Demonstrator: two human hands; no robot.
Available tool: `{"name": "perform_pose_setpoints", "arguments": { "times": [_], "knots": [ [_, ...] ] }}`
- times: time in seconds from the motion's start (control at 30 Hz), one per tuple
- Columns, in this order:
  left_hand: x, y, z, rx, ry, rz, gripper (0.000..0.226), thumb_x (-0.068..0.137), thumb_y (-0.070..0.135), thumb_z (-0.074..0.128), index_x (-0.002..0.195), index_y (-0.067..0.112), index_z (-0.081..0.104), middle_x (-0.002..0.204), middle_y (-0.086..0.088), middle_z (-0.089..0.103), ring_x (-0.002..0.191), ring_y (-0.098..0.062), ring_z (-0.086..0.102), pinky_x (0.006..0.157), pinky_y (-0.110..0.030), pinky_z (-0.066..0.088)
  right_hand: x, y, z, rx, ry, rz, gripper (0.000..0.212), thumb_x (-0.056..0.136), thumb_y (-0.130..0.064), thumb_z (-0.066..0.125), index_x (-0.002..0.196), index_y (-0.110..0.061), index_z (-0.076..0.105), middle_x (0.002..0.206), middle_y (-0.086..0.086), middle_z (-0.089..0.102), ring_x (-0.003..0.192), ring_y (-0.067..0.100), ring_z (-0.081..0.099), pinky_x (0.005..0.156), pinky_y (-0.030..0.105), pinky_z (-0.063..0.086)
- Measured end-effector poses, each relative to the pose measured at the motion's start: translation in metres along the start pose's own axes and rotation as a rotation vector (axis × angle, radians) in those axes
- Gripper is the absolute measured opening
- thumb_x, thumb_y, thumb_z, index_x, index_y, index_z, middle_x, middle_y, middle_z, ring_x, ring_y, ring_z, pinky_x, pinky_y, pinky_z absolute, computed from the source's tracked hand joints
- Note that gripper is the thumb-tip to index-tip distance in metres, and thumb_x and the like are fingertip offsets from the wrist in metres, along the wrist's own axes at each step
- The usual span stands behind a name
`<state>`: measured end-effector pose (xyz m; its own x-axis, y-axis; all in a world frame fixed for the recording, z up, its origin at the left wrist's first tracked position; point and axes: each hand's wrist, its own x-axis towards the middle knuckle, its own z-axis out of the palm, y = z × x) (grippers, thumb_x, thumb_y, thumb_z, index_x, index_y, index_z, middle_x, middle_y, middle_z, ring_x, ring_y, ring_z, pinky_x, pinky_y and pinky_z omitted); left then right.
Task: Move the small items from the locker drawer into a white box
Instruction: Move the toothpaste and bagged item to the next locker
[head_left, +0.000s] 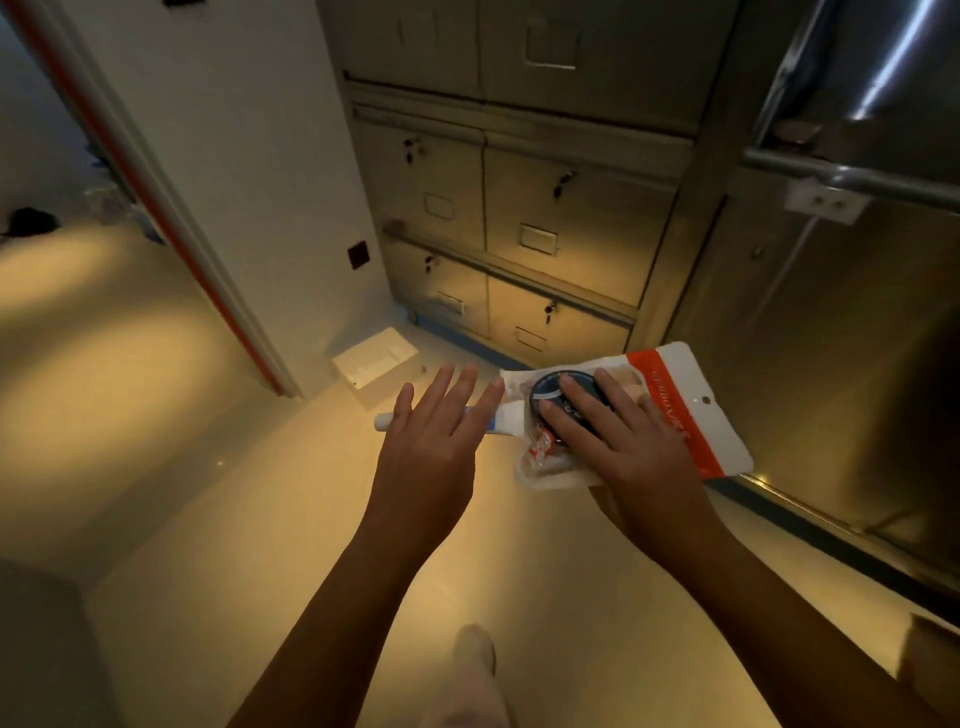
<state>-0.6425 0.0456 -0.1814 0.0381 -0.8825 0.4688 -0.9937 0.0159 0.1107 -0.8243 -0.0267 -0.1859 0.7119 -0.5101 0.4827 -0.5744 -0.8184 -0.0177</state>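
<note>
my right fingers grip a packet with a black tin pinned on top. left fingers wide over a white tube. white box on the floor, contents unclear.

a white wall panel with an orange-red edge strip stands at the left, with a small dark square plate low on it. a shiny stainless-steel cabinet with a tubular metal rail fills the right. a glossy pale floor spreads across the near ground, and a dark, unclear object lies far left.
</note>
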Motion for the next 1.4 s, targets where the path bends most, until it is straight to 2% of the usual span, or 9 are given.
{"name": "perform_pose_setpoints", "arguments": {
  "times": [0.2, 0.37, 0.5, 0.63, 0.97, 1.17, 1.23, 1.4],
  "knots": [
    [0.085, -0.003, 0.045, -0.117, -0.033, 0.183, 0.059, 0.071, -0.011, 0.069, 0.126, 0.006, 0.055, 0.129, -0.021, 0.053, 0.122, -0.039, 0.047, 0.097, -0.059, 0.031, 0.023, 0.055, 0.012, -0.111, 0.032, 0.182, 0.076, 0.052, -0.007, 0.088, 0.121, -0.008, 0.058, 0.125, 0.02, 0.056, 0.114, 0.047, 0.05, 0.086, 0.064, 0.039],
    [0.152, -0.002, 0.07, -0.188, -0.002, 0.335, 0.06, 0.07, -0.011, 0.068, 0.126, 0.004, 0.054, 0.129, -0.021, 0.052, 0.122, -0.04, 0.045, 0.097, -0.059, 0.021, 0.047, 0.088, 0.019, -0.186, 0.048, 0.322, 0.077, 0.053, -0.009, 0.087, 0.124, -0.01, 0.057, 0.128, 0.019, 0.055, 0.117, 0.045, 0.048, 0.089, 0.062, 0.036],
    [0.193, 0.009, 0.092, -0.232, -0.015, 0.422, 0.062, 0.066, -0.01, 0.072, 0.124, 0.003, 0.054, 0.128, -0.023, 0.053, 0.12, -0.042, 0.046, 0.097, -0.059, 0.023, 0.05, 0.113, 0.019, -0.25, 0.051, 0.425, 0.08, 0.049, -0.01, 0.089, 0.122, -0.009, 0.058, 0.125, 0.018, 0.057, 0.116, 0.044, 0.05, 0.088, 0.062, 0.036],
    [0.221, 0.029, 0.117, -0.286, -0.054, 0.49, 0.062, 0.068, -0.01, 0.067, 0.127, 0.004, 0.052, 0.129, -0.024, 0.051, 0.122, -0.042, 0.045, 0.098, -0.059, 0.025, 0.041, 0.142, 0.017, -0.293, 0.032, 0.492, 0.08, 0.049, -0.01, 0.089, 0.123, -0.009, 0.058, 0.126, 0.018, 0.056, 0.116, 0.044, 0.049, 0.088, 0.062, 0.036],
    [0.295, 0.131, 0.176, -0.288, -0.118, 0.574, 0.074, 0.061, -0.017, 0.07, 0.129, 0.004, 0.05, 0.131, -0.023, 0.05, 0.124, -0.041, 0.043, 0.099, -0.056, 0.017, 0.002, 0.253, 0.007, -0.347, 0.022, 0.618, 0.08, 0.049, -0.009, 0.089, 0.122, -0.01, 0.058, 0.125, 0.018, 0.057, 0.114, 0.045, 0.05, 0.087, 0.062, 0.037],
    [0.353, 0.217, 0.208, -0.3, -0.107, 0.587, 0.069, 0.064, -0.011, 0.074, 0.127, 0.004, 0.052, 0.129, -0.022, 0.053, 0.121, -0.041, 0.046, 0.097, -0.058, 0.023, -0.021, 0.349, -0.02, -0.368, 0.01, 0.644, 0.076, 0.053, -0.008, 0.087, 0.123, -0.009, 0.058, 0.127, 0.019, 0.055, 0.117, 0.045, 0.048, 0.088, 0.065, 0.039],
    [0.37, 0.241, 0.218, -0.315, -0.086, 0.591, 0.064, 0.065, -0.011, 0.071, 0.126, 0.003, 0.054, 0.127, -0.022, 0.054, 0.119, -0.041, 0.048, 0.095, -0.061, 0.029, -0.027, 0.377, -0.028, -0.365, 0.01, 0.642, 0.074, 0.054, -0.009, 0.087, 0.123, -0.009, 0.058, 0.127, 0.019, 0.055, 0.117, 0.046, 0.048, 0.087, 0.066, 0.041],
    [0.404, 0.278, 0.242, -0.339, -0.079, 0.586, 0.058, 0.067, -0.009, 0.058, 0.124, 0.001, 0.055, 0.124, -0.024, 0.056, 0.117, -0.043, 0.05, 0.093, -0.063, 0.028, -0.032, 0.435, -0.034, -0.357, 0.0, 0.626, 0.073, 0.054, -0.009, 0.087, 0.121, -0.008, 0.059, 0.126, 0.019, 0.056, 0.116, 0.046, 0.049, 0.084, 0.066, 0.043]
  ]
}}
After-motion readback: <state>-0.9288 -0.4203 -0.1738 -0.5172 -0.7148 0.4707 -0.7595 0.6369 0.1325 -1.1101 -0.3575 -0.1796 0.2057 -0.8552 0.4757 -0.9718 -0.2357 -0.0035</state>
